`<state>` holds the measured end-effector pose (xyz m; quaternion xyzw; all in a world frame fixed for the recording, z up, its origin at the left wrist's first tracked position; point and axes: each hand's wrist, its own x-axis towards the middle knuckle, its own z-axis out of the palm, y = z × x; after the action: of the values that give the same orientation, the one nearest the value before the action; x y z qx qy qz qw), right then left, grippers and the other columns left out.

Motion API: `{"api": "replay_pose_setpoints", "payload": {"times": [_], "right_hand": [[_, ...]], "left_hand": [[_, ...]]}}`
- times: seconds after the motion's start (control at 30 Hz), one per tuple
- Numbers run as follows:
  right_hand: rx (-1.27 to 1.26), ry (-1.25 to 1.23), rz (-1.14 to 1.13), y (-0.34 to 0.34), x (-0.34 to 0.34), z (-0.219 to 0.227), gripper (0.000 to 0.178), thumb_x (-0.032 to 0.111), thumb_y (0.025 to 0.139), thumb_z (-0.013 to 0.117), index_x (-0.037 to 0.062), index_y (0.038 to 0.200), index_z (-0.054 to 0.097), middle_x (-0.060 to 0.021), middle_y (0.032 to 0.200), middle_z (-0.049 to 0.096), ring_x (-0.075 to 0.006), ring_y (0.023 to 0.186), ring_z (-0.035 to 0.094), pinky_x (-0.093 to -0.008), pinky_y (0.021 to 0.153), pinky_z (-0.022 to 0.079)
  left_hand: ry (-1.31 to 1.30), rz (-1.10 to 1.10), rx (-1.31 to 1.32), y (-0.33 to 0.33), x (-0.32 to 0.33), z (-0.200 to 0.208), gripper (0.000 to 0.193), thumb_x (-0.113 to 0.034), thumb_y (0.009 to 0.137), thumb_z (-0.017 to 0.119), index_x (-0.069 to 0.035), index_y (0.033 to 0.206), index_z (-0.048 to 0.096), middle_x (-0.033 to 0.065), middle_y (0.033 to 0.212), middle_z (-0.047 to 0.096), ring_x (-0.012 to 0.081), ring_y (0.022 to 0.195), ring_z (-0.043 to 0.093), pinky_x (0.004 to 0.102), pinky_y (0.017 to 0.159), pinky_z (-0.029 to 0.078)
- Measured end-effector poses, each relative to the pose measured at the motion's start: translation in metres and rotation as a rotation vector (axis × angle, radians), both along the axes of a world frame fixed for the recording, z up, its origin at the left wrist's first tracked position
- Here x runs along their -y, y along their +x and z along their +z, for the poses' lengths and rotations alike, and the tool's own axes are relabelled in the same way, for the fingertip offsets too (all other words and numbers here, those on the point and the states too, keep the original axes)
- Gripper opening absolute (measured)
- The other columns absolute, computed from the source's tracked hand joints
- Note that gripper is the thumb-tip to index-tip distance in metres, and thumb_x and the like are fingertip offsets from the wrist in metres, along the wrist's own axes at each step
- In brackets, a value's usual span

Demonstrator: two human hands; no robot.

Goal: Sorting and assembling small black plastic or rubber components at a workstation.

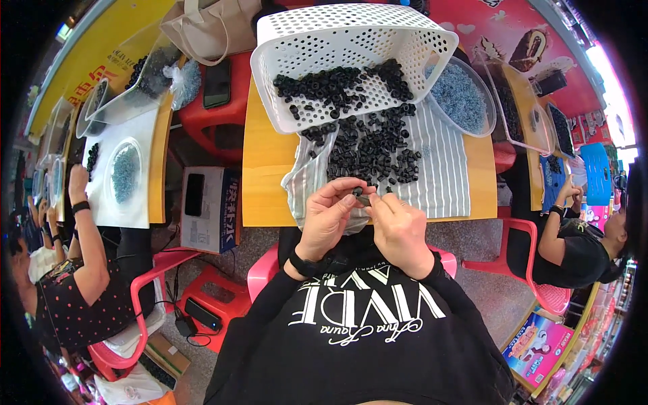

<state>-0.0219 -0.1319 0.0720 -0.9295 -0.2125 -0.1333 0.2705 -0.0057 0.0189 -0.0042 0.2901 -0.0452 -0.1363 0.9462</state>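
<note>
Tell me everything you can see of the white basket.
The white basket looks like plastic, with rounded corners, many small holes and an oval handle opening at its right end. It sits tipped at the far side of the table, mouth facing the camera, lower rim meeting a striped cloth. Small black pieces lie inside; more lie on the cloth in front.

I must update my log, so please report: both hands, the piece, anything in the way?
Left hand pinching small dark piece. Right hand close against it, grip unclear. Loose black pieces on striped cloth just beyond; no obstruction seen at hands.
</note>
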Motion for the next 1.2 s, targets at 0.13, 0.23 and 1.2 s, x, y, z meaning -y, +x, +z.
{"api": "replay_pose_setpoints", "payload": {"times": [0.13,0.23,1.2], "right_hand": [[0.086,-0.122,0.005,0.001,0.002,-0.002,0.023,0.003,0.076,0.070,-0.0033,0.098,0.065,-0.0093,0.074,0.057,-0.0254,0.060,0.061,-0.0353,0.050,0.046],[0.122,-0.147,0.024,0.001,0.005,-0.002,0.024,0.004,0.076,0.070,-0.0035,0.098,0.065,-0.0086,0.073,0.057,-0.0243,0.060,0.061,-0.0347,0.050,0.045],[0.168,-0.302,0.020,-0.002,0.005,0.000,0.007,0.008,0.079,0.062,0.0025,0.084,0.062,-0.0057,0.072,0.052,-0.0195,0.060,0.058,-0.0326,0.049,0.043]], "left_hand": [[0.102,0.029,0.059,-0.002,0.001,0.000,0.027,0.001,0.093,0.058,0.002,0.119,0.058,0.0142,0.120,0.062,0.0235,0.112,0.062,0.0318,0.091,0.051],[0.104,0.033,0.048,-0.003,0.002,0.001,0.027,0.002,0.092,0.059,0.003,0.118,0.058,0.0152,0.122,0.061,0.0231,0.111,0.062,0.0326,0.093,0.051],[0.153,0.074,0.032,-0.004,0.005,-0.002,0.033,0.012,0.083,0.063,0.004,0.115,0.064,0.0124,0.115,0.063,0.0171,0.100,0.063,0.0280,0.091,0.050]]}}
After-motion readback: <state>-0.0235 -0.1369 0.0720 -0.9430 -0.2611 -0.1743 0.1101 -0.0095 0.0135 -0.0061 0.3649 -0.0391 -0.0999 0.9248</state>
